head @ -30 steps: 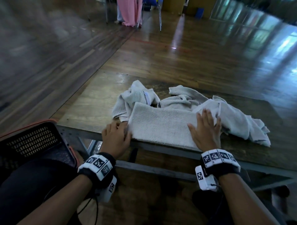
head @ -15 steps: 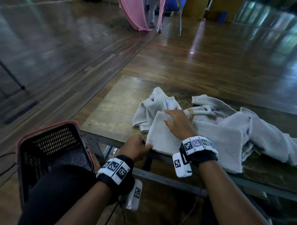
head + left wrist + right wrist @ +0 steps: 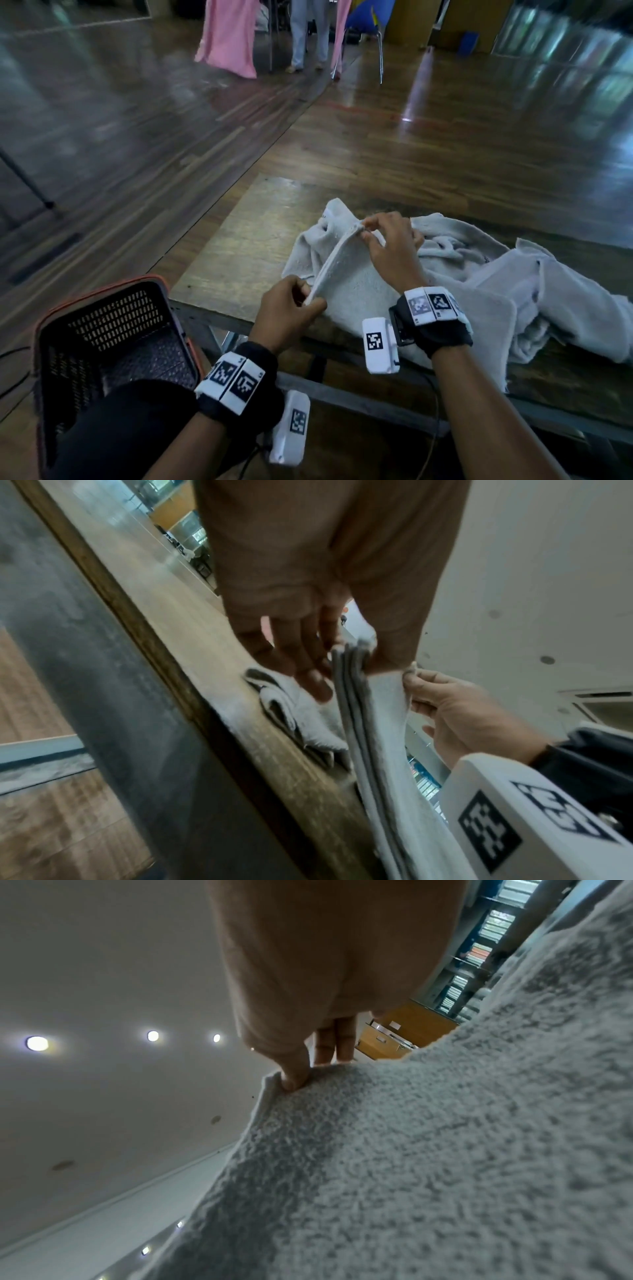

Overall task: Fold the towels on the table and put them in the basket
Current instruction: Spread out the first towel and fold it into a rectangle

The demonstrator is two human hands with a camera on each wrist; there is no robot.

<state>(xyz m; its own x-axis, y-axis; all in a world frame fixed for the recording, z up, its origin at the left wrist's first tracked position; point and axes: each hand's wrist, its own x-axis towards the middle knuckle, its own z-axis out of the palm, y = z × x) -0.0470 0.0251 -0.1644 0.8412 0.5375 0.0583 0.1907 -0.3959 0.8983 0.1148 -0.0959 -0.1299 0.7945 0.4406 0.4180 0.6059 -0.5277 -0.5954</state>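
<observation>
While both sets of my fingers (image 3: 368,226) pinch a folded towel's (image 3: 356,284) edge, the worn wooden tabletop (image 3: 239,260) stands on glossy plank floor (image 3: 445,144), basket (image 3: 102,329) beside it.

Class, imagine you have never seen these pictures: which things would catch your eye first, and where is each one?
First, the two hands lifting one edge of a folded grey towel at the table's near edge: the left hand pinches the near corner, the right hand the far one. Behind and right lies a rumpled heap of towels. Lower left stands a dark mesh basket with an orange rim.
</observation>
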